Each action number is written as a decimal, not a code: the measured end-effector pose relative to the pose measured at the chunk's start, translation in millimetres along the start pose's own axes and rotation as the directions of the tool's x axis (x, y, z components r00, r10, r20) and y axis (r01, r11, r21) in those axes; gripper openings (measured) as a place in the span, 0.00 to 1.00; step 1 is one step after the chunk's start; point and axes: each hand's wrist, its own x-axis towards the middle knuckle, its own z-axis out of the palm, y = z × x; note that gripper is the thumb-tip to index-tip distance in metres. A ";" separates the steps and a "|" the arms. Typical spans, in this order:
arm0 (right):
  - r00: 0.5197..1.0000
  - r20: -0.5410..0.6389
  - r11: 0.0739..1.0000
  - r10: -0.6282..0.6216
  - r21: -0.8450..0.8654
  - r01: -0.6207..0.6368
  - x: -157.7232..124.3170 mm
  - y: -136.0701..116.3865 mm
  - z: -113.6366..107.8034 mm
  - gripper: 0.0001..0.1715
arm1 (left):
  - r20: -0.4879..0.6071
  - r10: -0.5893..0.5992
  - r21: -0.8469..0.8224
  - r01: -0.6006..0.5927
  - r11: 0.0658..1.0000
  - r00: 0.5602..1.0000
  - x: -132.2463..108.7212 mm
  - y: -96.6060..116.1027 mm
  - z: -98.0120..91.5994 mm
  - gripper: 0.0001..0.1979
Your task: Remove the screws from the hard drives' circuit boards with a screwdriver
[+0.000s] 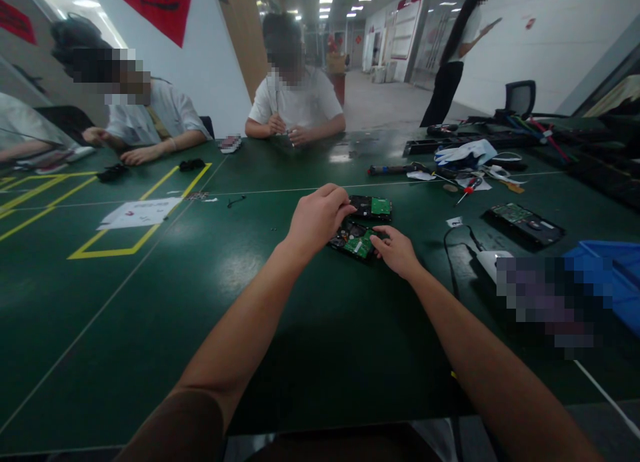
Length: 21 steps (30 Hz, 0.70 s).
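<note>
Two hard drives lie board-side up on the dark green table (150,315). The near drive (356,241) shows a green circuit board and sits between my hands. My left hand (318,219) is curled over its left end, fingers bent down onto it. My right hand (395,249) pinches the near drive's right edge with fingers closed. The far drive (374,207) rests just behind, touching neither hand as far as I can see.
A third drive (525,223) lies right. A red-handled screwdriver (467,190), white gloves (463,152) and a dark tool (395,170) lie beyond. A blue bin (617,282) and black cable (457,255) sit right. Two seated people work across; one stands far back. Yellow tape lines mark the left.
</note>
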 end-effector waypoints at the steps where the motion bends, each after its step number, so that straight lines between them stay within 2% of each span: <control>1: 1.000 0.000 1.000 0.002 -0.004 -0.002 -0.6 -1.2 -0.5 0.25 | 0.002 -0.003 0.001 0.003 1.000 1.000 0.1 0.1 -0.3 0.04; 4: 1.000 -0.002 1.000 0.003 -0.014 -0.003 -1.7 -3.1 -1.1 0.25 | 0.000 -0.014 -0.027 0.014 1.000 1.000 0.2 -0.2 0.3 0.04; 8: 1.000 -0.007 1.000 0.000 -0.002 0.000 -1.3 -1.1 0.1 0.25 | -0.023 -0.040 -0.111 0.038 0.993 0.999 0.4 -2.7 2.7 0.09; 11: 1.000 0.000 1.000 -0.002 0.021 0.002 -0.2 1.4 0.7 0.25 | -0.015 -0.019 -0.127 0.017 0.992 1.000 0.6 -4.3 2.9 0.06; 15: 1.000 0.006 1.000 0.006 0.013 -0.006 1.0 2.9 0.3 0.26 | 0.011 -0.007 -0.110 0.009 0.994 1.000 1.0 -3.2 0.5 0.04; 21: 1.000 0.010 1.000 -0.005 -0.008 0.005 0.9 3.2 0.2 0.27 | 0.059 -0.028 -0.001 0.028 1.000 0.998 1.0 1.5 -5.3 0.05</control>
